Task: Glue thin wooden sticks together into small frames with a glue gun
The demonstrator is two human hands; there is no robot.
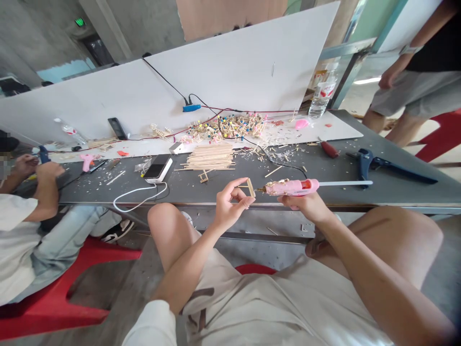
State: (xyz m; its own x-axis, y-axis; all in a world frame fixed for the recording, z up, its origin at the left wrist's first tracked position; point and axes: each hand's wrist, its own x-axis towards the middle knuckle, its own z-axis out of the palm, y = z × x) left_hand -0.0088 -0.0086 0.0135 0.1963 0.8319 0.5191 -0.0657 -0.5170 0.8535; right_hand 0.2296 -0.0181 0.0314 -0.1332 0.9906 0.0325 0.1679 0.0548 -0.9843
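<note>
Leftward, at ten o'clock from the small wooden frame [251, 188], a pile of sticks [209, 158] lies on the bench [97, 191]. The left hand [229, 204] pinches that frame between thumb and fingers. At three o'clock, the right hand [308, 205] grips a pink glue gun [288, 187], nozzle just beside the frame. Rightmost, blue cutters [366, 166] lie farther out at three.

Glue gun [291, 188], handle hidden in right hand [307, 205]

glue gun [292, 188] right of wooden frame [251, 188], sticks [211, 158] behind
</note>
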